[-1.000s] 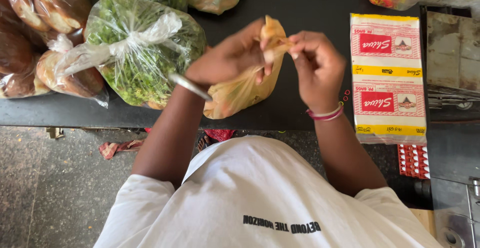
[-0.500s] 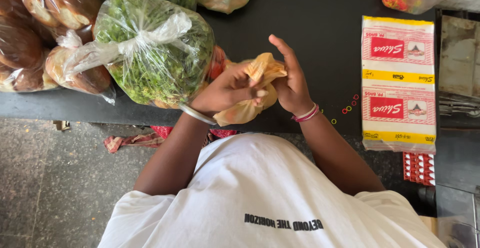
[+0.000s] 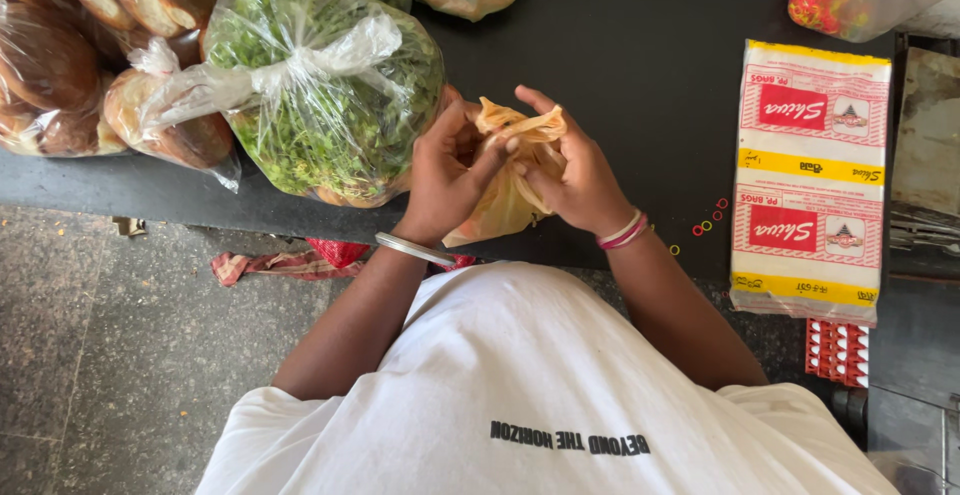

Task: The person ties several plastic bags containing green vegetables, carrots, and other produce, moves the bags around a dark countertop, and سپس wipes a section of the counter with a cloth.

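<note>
Both hands — left hand [image 3: 445,170], right hand [image 3: 575,180] — grip closed on small yellow bag [image 3: 505,200] between them.

A black counter [image 3: 640,45] bears tied bags [image 3: 320,85] (greens, buns) and flat packets [image 3: 810,175].

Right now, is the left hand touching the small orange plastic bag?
Touching. The head view shows the left hand with its fingers closed on the gathered top of the small orange plastic bag.

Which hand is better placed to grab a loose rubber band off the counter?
Right, likely. The loose rubber bands lie just beside the wrist of the right hand; the left hand grips the small orange bag on the far side.
</note>
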